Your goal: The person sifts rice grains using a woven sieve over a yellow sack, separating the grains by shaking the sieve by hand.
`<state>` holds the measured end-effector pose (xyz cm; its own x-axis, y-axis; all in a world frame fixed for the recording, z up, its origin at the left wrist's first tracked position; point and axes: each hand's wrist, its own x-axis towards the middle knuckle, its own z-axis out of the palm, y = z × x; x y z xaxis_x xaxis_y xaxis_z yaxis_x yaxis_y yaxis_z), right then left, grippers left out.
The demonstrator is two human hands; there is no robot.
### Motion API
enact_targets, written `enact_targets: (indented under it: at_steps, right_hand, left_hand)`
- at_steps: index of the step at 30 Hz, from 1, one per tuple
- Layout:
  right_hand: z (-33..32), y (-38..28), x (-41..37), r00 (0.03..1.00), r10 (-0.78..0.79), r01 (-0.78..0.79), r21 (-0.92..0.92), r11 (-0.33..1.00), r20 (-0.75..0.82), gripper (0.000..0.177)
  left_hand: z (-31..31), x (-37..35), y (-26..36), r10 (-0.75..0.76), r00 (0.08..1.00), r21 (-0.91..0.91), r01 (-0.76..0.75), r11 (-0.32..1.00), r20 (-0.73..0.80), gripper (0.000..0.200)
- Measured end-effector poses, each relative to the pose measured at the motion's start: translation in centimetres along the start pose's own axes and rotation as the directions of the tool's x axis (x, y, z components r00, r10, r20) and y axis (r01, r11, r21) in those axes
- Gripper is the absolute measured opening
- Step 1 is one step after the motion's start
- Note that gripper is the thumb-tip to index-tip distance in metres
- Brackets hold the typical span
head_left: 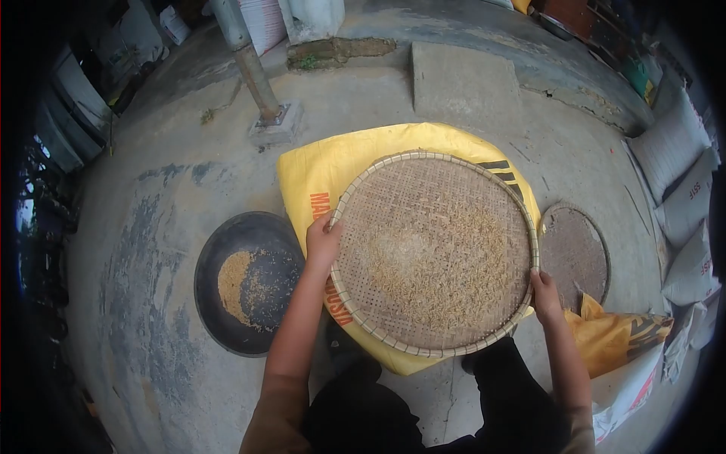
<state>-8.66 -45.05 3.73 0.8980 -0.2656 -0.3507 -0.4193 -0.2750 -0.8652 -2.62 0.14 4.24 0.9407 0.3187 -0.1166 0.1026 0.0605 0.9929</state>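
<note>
Both my hands hold a round woven bamboo winnowing tray (423, 178) by its rim. My left hand (324, 240) is closed on the left side of the rim, and my right hand (546, 296) grips the lower right side. Grain (454, 272) lies spread over the tray's middle and lower right, with a paler patch left of centre. Under the tray lies a yellow sack (310, 163) with red and black print. A black basin (214, 321) stands left of my left forearm, with a heap of grain (234, 284) and scattered grains inside.
A second round woven tray (575, 246) lies on the concrete floor at right. Close by are an orange-yellow sack (616, 337) and several full white sacks (673, 144) along the right side. A metal post (257, 83) on a concrete block and a concrete ramp (465, 83) are ahead.
</note>
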Motion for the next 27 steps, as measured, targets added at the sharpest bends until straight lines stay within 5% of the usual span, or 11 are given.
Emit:
enact_targets:
  at_steps: [3, 6, 7, 11, 13, 15, 18, 21, 27]
  right_hand:
    - [-1.3, -0.1, 3.2, 0.984, 0.167, -0.167, 0.004, 0.986, -0.067, 0.045]
    - [-1.4, -1.5, 2.2, 0.99, 0.071, -0.094, -0.188, 0.978, -0.126, 0.046]
    - [0.1, -2.2, 0.7, 0.995, -0.014, -0.004, -0.18, 0.984, -0.1, 0.047]
    - [1.1, -3.7, 0.8, 0.995, 0.068, -0.05, -0.216, 0.975, 0.076, 0.045]
    - [0.0, -3.1, 3.8, 0.981, 0.154, -0.188, -0.357, 0.915, -0.12, 0.042]
    - [0.8, -2.8, 3.1, 0.983, 0.097, -0.14, -0.294, 0.946, -0.157, 0.041]
    - [3.7, -3.6, 1.2, 0.991, -0.126, 0.136, -0.334, 0.933, 0.05, 0.045]
    - [2.7, -3.5, 2.7, 0.999, 0.054, -0.05, -0.301, 0.952, 0.005, 0.045]
    - [3.1, -0.1, 3.3, 0.996, -0.082, 0.058, -0.523, 0.85, -0.023, 0.045]
  left_hand:
    - [1.5, -2.7, 2.0, 0.015, 0.998, 0.046, -0.018, 0.999, 0.069, 0.034]
    - [0.3, -1.5, 1.6, -0.053, 0.986, 0.029, 0.049, 0.998, 0.16, 0.034]
    - [-1.3, -0.3, 1.0, -0.14, 0.98, 0.009, 0.14, 0.99, 0.144, 0.033]
    - [-1.9, -2.3, 0.7, -0.015, 0.999, -0.047, 0.017, 0.999, 0.048, 0.034]
    - [-0.9, -3.2, 0.6, 0.026, 0.996, -0.02, -0.024, 0.999, 0.083, 0.036]
    - [-2.5, -1.8, -1.1, -0.034, 0.993, 0.054, 0.028, 0.998, 0.116, 0.039]
    - [-4.7, -1.0, -0.1, -0.003, 0.999, 0.049, 0.001, 0.999, 0.047, 0.037]
    - [-3.8, -2.7, 0.0, 0.037, 0.998, 0.034, -0.039, 0.999, 0.054, 0.036]
    - [-4.8, -2.9, -4.6, 0.018, 1.0, 0.375, -0.019, 0.927, 0.004, 0.035]
